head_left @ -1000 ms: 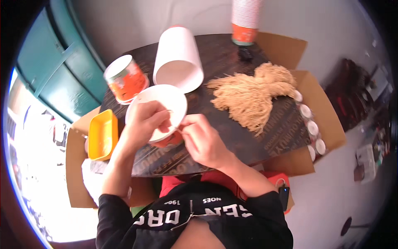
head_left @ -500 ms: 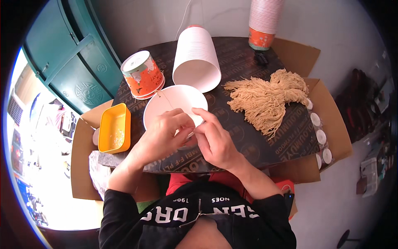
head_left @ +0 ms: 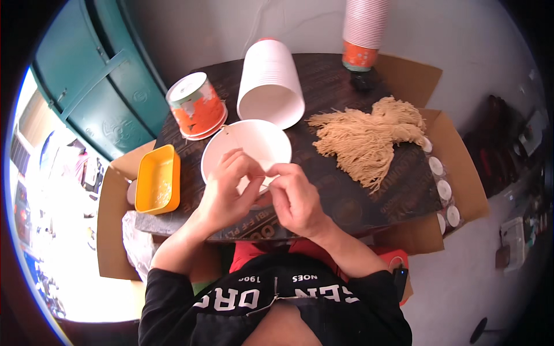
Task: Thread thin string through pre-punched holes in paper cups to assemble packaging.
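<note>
A white paper bucket (head_left: pixel 271 138) stands with its mouth facing me, and a short bit of string (head_left: pixel 225 129) shows at its far left rim. Both hands meet over its near rim. My left hand (head_left: pixel 234 181) is closed in a pinch, thumb against fingertips. My right hand (head_left: pixel 297 199) pinches close beside it, fingertips almost touching the left ones. Between them runs what looks like a thin string, faint at this size. The fingers cover part of the near rim. A bundle of beige strings (head_left: pixel 369 138) lies on the table to the right.
On the dark table (head_left: pixel 340 202) a stack of white buckets (head_left: pixel 271 86) lies behind, and upturned orange-printed buckets (head_left: pixel 196 109) stand left. A yellow tray (head_left: pixel 158 181) with small bits sits at the left edge. Another tall bucket stack (head_left: pixel 363 34) stands far right. Cardboard boxes (head_left: pixel 461 173) flank the table.
My fingertips have shifted slightly and my right index finger has curled in, drawing the two pinches level over the near rim. The bucket stays about where it was.
</note>
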A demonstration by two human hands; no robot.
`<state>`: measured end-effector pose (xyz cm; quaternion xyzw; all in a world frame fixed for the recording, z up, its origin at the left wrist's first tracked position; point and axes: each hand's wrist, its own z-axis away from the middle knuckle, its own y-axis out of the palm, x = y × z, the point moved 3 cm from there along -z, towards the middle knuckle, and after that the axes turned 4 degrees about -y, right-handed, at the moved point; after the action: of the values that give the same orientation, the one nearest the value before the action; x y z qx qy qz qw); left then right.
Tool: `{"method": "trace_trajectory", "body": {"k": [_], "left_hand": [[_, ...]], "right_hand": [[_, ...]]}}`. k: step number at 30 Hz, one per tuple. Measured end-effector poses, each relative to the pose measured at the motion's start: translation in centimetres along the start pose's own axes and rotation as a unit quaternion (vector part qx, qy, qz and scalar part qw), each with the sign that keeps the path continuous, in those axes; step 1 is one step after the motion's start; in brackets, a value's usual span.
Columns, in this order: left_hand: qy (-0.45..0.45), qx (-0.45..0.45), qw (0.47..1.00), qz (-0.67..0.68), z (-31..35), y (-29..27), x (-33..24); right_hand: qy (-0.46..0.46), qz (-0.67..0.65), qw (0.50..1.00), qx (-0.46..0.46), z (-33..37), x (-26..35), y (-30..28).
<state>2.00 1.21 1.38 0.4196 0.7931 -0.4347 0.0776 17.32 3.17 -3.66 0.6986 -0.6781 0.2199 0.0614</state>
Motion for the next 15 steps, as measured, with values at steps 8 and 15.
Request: {"method": "trace_trajectory", "body": {"k": [8,15], "left_hand": [[-0.083,-0.053,0.994,0.056,0.6,-0.4,0.2],[-0.068,-0.011,0.997,0.028,0.5,0.0,0.2]], "right_hand": [[0.001,-0.057,0.998,-0.022,0.8,0.0,1.5],[-0.001,-0.095,0.995,-0.028,1.1,-0.4,1.3]]}}
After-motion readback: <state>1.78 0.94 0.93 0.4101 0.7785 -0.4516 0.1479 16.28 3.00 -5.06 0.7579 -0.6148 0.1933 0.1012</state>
